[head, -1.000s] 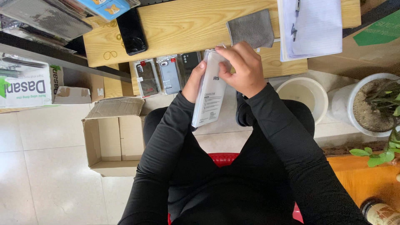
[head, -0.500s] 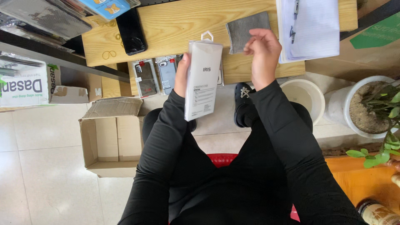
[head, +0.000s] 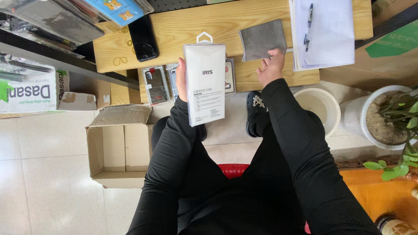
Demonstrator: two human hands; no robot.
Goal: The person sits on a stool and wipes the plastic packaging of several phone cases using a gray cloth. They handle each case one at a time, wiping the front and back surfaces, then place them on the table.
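My left hand [head: 181, 81] holds a flat white phone-case package [head: 204, 83] upright in front of me, its printed back facing me. My right hand [head: 271, 68] is stretched to the wooden table [head: 209, 26], fingers spread, resting at the lower edge of a folded grey cloth [head: 262, 39]. Behind the package, several other packaged phone cases [head: 156, 85] lie on the table's lower ledge. Both arms are in black sleeves.
A black phone [head: 142, 38] and a stack of white papers with a pen [head: 324, 31] lie on the table. An open cardboard box [head: 119, 148] sits on the tiled floor at left. A white bucket [head: 319, 105] and a potted plant [head: 387, 117] stand at right.
My right hand let go of the white package and moved up and right to the grey cloth. My left hand raised the package and turned it flat toward me.
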